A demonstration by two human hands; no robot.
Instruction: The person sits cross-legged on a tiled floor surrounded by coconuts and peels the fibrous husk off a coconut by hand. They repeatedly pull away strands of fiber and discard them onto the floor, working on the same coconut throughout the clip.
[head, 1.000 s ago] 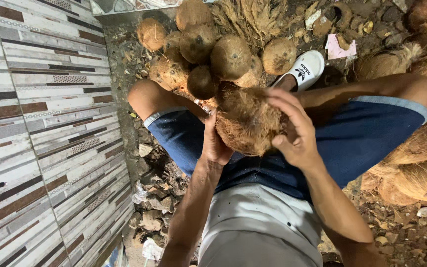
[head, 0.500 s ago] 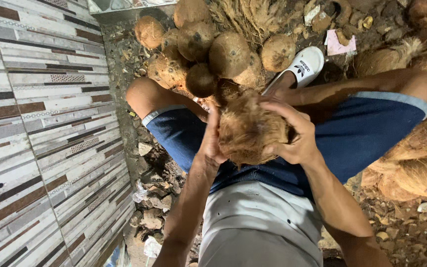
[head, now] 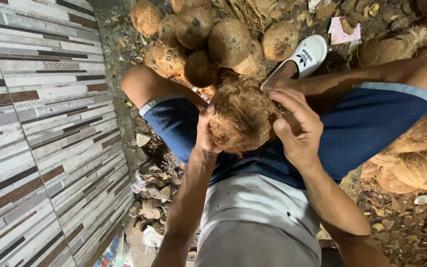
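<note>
Both hands on one fibrous coconut (head: 243, 118), held over the lap between the knees. Left hand (head: 206, 133) clamped on its left side, thumb up against the husk, fingers hidden behind it. Right hand (head: 297, 126) clamped on the right side, fingers spread over the top, thumb down the near face. Husk is shaggy and brown; can't tell whether part is already torn off.

Packaging and labels:
- Pink paper scrap (head: 344, 32), roughly square, flat on the dirt at top right, just above the shoe.
- White slip-on shoe (head: 300, 57) with a dark logo on the strap, toe pointing up-right, heel end hidden behind the coconut and right hand.
- Crumpled white plastic bits (head: 151, 237) in the rubble along the wall base.
- Something blue and multicoloured (head: 112, 254) at the bottom edge, cut off, can't identify.

Surroundings: pile of husked round coconuts (head: 208, 42) directly beyond the held one, touching each other; top of the pile cut off by the frame. Loose husk pieces (head: 416, 158) heaped right of the right thigh, partly cropped. Striped tiled wall (head: 45, 128) fills the left side. Blue shorts (head: 371, 123) and grey shirt (head: 253, 222) in the foreground; left foot not visible, right forearm runs off the bottom edge.
</note>
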